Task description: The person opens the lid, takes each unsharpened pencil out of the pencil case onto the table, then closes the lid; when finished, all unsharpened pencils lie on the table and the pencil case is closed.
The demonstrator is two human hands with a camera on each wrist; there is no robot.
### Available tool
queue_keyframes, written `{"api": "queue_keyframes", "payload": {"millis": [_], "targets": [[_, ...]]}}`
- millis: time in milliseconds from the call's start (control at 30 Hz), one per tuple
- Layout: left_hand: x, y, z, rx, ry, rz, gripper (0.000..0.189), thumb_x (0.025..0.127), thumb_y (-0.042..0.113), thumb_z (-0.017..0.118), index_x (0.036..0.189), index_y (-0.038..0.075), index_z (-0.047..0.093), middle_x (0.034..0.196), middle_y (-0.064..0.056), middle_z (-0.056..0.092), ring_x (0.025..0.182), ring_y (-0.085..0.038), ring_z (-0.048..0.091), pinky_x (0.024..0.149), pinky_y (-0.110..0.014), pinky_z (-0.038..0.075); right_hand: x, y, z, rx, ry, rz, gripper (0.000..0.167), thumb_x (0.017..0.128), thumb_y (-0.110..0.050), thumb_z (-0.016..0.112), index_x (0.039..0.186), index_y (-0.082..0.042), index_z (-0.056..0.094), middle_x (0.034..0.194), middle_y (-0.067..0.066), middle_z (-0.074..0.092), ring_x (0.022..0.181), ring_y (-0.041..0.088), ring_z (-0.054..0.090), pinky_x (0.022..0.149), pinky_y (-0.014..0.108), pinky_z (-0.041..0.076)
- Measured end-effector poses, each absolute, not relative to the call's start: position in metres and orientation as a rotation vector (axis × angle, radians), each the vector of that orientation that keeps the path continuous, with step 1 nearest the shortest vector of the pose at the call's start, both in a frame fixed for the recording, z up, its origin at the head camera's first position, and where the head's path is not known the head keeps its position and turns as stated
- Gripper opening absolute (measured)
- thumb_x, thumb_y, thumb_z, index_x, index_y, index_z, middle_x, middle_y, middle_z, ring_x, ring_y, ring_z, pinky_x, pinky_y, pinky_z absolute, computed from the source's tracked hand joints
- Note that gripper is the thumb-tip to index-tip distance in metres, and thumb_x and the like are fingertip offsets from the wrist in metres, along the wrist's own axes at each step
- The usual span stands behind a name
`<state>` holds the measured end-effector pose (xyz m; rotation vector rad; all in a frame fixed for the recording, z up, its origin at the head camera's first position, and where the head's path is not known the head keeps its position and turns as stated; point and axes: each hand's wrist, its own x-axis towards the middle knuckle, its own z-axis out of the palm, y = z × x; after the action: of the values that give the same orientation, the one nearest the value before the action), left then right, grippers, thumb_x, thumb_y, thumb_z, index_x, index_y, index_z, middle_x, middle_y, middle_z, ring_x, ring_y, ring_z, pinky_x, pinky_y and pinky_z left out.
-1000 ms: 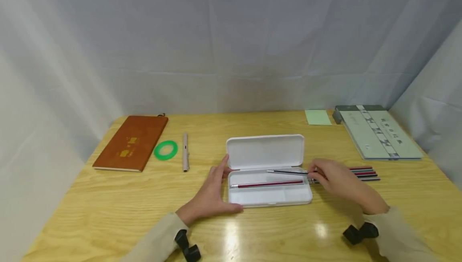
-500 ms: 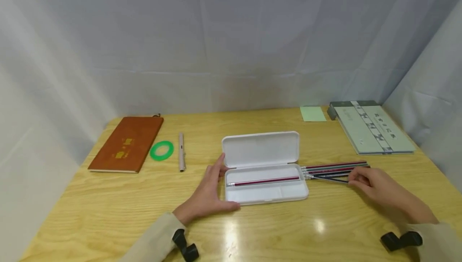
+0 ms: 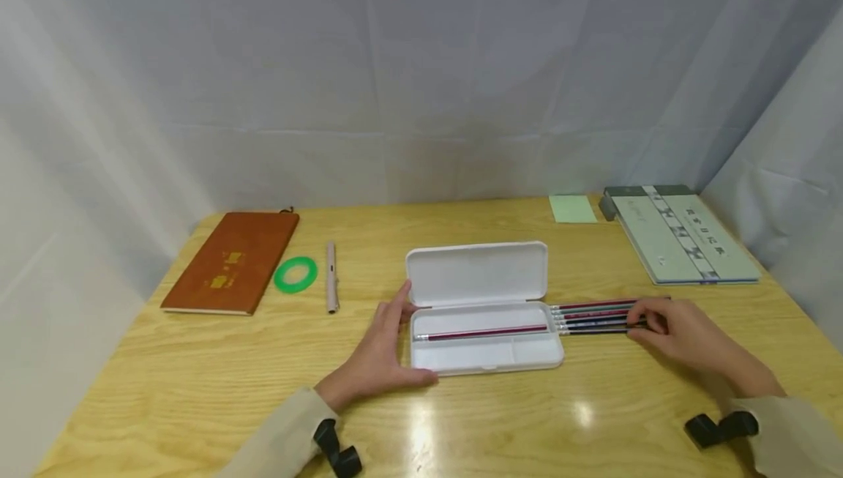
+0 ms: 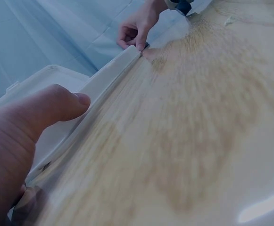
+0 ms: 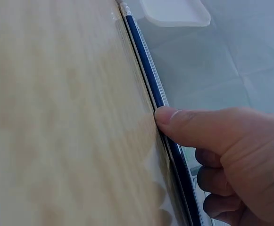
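A white pencil case (image 3: 470, 361) lies with its lid up, one red pencil (image 3: 484, 332) in its tray. My left hand (image 3: 378, 357) holds the case's left end, thumb on the front edge and fingers at the back corner. In the left wrist view the thumb (image 4: 63, 106) rests along the case's wall. To the right of the case several pencils (image 3: 589, 310) lie side by side, eraser ends toward it. My right hand (image 3: 678, 331) pinches the nearest, a dark blue pencil (image 5: 146, 61), near its far right part. The curled fingers hide the pencils' right ends.
Left of the case are a light-coloured pen (image 3: 331, 277), a green tape roll (image 3: 279, 274) and a brown notebook (image 3: 227, 262). A pale green sticky note (image 3: 573, 208) and a grey-green book (image 3: 685, 236) lie at the back right. A white curtain (image 3: 421, 97) hangs behind the table.
My right hand has carried the dark pencil from over the case rightward to the row. The pencil, slanted half a second ago, now lies in line with the others. My left hand stays put.
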<state>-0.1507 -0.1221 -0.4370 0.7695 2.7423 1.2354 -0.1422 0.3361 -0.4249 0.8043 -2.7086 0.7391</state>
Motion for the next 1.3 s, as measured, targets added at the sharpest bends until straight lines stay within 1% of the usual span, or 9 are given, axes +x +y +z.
{"api": "queue_keyframes", "payload": {"millis": [200,300,400,533,633,867,1000,1133,1300], "targets": [[-0.148,-0.122,-0.437,0.765,2.723,1.258,0.137,0.055,0.042,0.091,0.156,0.017,0.003,0.131,-0.002,0.047,0.120,-0.019,0.047,0.107,-0.044,0.041,-0.151,0.325,-0.421,0.852,-2.709,0.810,0.030,0.072,-0.004,0.081,0.089,-0.021,0.062,0.059,-0.019,0.035,0.051,-0.007,0.028,0.051,0.016,0.034],[-0.148,-0.122,-0.438,0.766,2.724,1.252,0.137,0.055,0.043,0.090,0.156,0.018,0.002,0.131,-0.002,0.046,0.120,-0.019,0.047,0.107,-0.043,0.041,-0.155,0.311,-0.418,0.853,-2.715,0.888,0.027,0.075,-0.009,0.080,0.089,-0.023,0.063,0.059,-0.018,0.035,0.051,-0.007,0.028,0.051,0.016,0.034],[-0.148,-0.122,-0.439,0.766,2.740,1.248,0.137,0.055,0.042,0.091,0.156,0.017,0.003,0.131,-0.002,0.047,0.119,-0.018,0.047,0.106,-0.043,0.042,-0.162,0.287,-0.416,0.879,-2.696,0.917,0.022,0.078,-0.011,0.078,0.088,-0.024,0.063,0.058,-0.018,0.035,0.051,-0.006,0.029,0.050,0.016,0.034],[-0.148,-0.121,-0.440,0.795,2.743,1.248,0.136,0.055,0.041,0.091,0.156,0.017,0.002,0.131,-0.003,0.047,0.118,-0.019,0.048,0.105,-0.043,0.043,-0.170,0.247,-0.414,0.989,-2.654,0.912,0.017,0.080,-0.009,0.076,0.086,-0.020,0.065,0.055,-0.018,0.035,0.049,-0.007,0.029,0.047,0.016,0.034],[-0.147,-0.122,-0.440,0.804,2.729,1.256,0.136,0.056,0.041,0.090,0.156,0.019,0.002,0.132,-0.004,0.047,0.117,-0.019,0.048,0.104,-0.043,0.044,-0.173,0.218,-0.413,1.088,-2.674,0.857,0.012,0.082,-0.012,0.075,0.088,-0.017,0.066,0.055,-0.018,0.037,0.050,-0.008,0.029,0.046,0.015,0.032],[-0.145,-0.125,-0.438,0.797,2.725,1.245,0.135,0.057,0.042,0.090,0.156,0.021,0.000,0.133,-0.003,0.046,0.118,-0.018,0.048,0.104,-0.044,0.044,-0.180,0.170,-0.411,1.150,-2.811,0.702,0.015,0.081,-0.022,0.077,0.092,-0.016,0.070,0.055,-0.015,0.042,0.051,-0.004,0.034,0.051,0.016,0.033],[-0.146,-0.125,-0.438,0.800,2.722,1.245,0.134,0.058,0.042,0.089,0.156,0.022,0.000,0.133,-0.003,0.046,0.118,-0.018,0.048,0.104,-0.044,0.044,-0.183,0.148,-0.406,1.183,-2.870,0.604,0.010,0.083,-0.023,0.075,0.091,-0.016,0.074,0.060,-0.014,0.053,0.056,-0.002,0.040,0.056,0.017,0.037],[-0.147,-0.125,-0.437,0.795,2.718,1.241,0.134,0.058,0.042,0.089,0.156,0.024,-0.001,0.133,-0.002,0.045,0.119,-0.017,0.047,0.105,-0.044,0.043,-0.184,0.138,-0.404,1.182,-2.906,0.535,0.007,0.084,-0.023,0.074,0.085,-0.016,0.073,0.066,-0.012,0.060,0.060,0.000,0.045,0.059,0.019,0.042],[-0.149,-0.123,-0.437,0.816,2.733,1.244,0.135,0.057,0.041,0.090,0.156,0.023,-0.001,0.133,-0.002,0.047,0.120,-0.018,0.047,0.106,-0.044,0.042,-0.182,0.147,-0.395,1.130,-2.813,0.504,0.006,0.086,-0.021,0.072,0.086,-0.015,0.070,0.061,-0.013,0.053,0.055,-0.001,0.040,0.052,0.016,0.037]]}}
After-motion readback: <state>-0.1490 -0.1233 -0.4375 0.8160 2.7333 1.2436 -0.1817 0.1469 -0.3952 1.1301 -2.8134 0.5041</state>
